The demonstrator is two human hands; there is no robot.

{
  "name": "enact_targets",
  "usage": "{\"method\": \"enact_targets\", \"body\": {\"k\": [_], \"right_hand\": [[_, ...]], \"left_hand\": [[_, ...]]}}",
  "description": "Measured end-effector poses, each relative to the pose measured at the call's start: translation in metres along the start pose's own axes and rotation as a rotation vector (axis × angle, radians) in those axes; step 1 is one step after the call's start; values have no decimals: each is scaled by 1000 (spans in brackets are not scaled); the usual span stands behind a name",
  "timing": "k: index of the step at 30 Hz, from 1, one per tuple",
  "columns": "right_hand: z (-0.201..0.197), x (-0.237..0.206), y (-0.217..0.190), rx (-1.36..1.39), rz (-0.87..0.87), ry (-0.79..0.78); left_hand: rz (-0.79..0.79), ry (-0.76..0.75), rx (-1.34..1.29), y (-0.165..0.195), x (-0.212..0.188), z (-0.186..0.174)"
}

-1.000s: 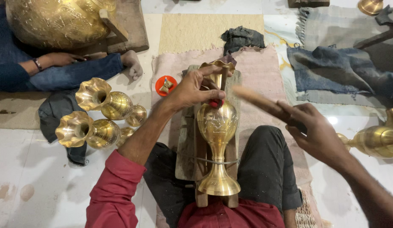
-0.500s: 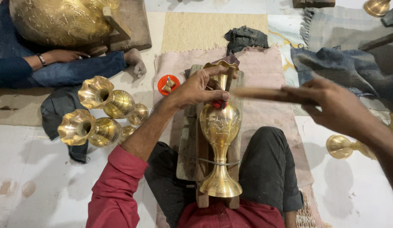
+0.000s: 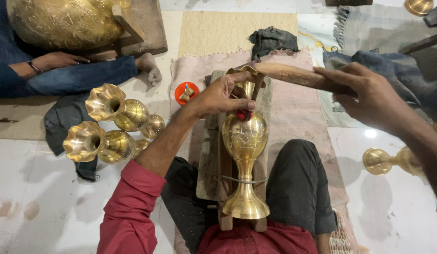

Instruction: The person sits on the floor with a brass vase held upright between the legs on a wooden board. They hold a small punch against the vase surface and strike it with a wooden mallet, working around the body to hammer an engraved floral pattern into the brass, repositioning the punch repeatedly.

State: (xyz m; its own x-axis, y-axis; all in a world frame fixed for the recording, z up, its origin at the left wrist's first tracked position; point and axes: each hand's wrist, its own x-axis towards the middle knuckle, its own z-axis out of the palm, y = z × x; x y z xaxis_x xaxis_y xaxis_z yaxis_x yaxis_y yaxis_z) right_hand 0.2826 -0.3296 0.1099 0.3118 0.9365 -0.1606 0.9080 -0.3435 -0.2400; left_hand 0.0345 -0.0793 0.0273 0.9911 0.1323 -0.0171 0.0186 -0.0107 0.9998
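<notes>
A shiny brass vase [image 3: 245, 141] lies on a wooden block [image 3: 210, 155] across my lap, foot toward me and held down by a wire. My left hand [image 3: 223, 96] rests on the vase's shoulder and pinches a thin chisel with a red grip upright against the metal. My right hand [image 3: 369, 96] holds the wooden handle of a hammer [image 3: 293, 75], whose head sits over the top of the chisel near the vase's flared mouth.
Two finished brass vases [image 3: 108, 127] lie on a dark cloth at my left. Another brass piece [image 3: 385, 161] lies on the white floor at right. A second person sits at far left by a large brass pot [image 3: 63, 21]. A small orange lid [image 3: 186, 92] is on the mat.
My right hand has swung the hammer from low on the right up and across, so its head is now at the chisel. The left hand and vase stayed put.
</notes>
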Motion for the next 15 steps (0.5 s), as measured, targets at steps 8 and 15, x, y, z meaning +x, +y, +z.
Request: {"method": "enact_targets", "body": {"k": [8,15], "right_hand": [[9,0,5,193,47,55],[8,-7,2,110,100,64]], "left_hand": [[-51,-29,-37,7,1,0],[-35,-51,-55,14,-1,0]]}}
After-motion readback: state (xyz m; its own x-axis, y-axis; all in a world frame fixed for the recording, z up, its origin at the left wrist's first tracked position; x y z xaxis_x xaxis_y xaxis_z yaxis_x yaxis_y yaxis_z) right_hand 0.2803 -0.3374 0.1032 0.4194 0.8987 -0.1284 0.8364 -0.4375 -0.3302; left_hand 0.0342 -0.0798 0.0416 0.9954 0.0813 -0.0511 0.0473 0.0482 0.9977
